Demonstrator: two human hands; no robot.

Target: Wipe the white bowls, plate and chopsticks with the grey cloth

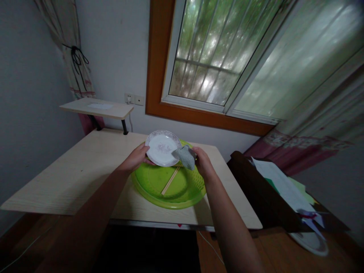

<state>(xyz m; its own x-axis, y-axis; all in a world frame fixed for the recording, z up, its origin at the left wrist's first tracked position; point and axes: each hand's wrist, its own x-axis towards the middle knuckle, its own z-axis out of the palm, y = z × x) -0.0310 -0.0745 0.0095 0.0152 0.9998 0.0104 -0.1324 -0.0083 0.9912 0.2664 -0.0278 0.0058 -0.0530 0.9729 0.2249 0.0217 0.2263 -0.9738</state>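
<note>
My left hand (138, 156) grips the left rim of a white plate (162, 146) with a faint floral pattern, tilted so its face shows. In my right hand (202, 160) is a grey-green cloth (187, 156), closed between the fingers, and its left corner overlaps the plate's right edge. Both hands are above a large bright green basin (155, 191) standing on the desk. A pair of light wooden chopsticks (170, 181) lies in the basin, their far ends partly hidden below the plate and cloth.
The basin rests on a pale wooden desk (93, 167) with a small raised shelf (108, 108) at back left. Behind it are wall sockets (134, 99) and a wood-framed window. To the right, papers (277, 182) lie on a dark brown piece of furniture (244, 178).
</note>
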